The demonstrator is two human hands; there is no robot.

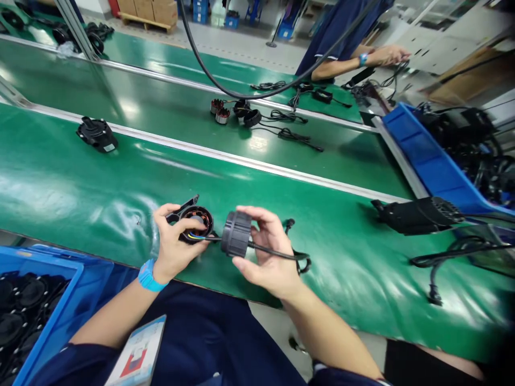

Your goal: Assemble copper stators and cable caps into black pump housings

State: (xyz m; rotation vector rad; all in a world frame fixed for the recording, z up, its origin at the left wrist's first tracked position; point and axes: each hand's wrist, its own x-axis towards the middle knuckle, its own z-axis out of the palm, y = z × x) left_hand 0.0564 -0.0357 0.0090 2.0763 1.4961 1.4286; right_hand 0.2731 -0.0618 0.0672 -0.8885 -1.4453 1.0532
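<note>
My left hand (179, 238) is closed around a black motor housing (207, 213) with copper windings showing in its open end. Fingers of that hand reach over the rim near the blue and yellow wires. Between thumb and fingers, my right hand (271, 249) grips a ribbed black cap (236, 234), held just right of the housing and apart from it. A black cable (273, 251) runs from the housing through the cap and past my right palm. Its coiled end and plug (289, 224) lie on the green mat behind that hand.
A black motor unit (97, 134) stands at the left, another (420, 215) at the right. Stators and cables (222, 115) lie beyond the metal rail (241, 160). Blue bins (426, 145) hold black parts. A co-worker's hands (386, 55) handle cables across the bench.
</note>
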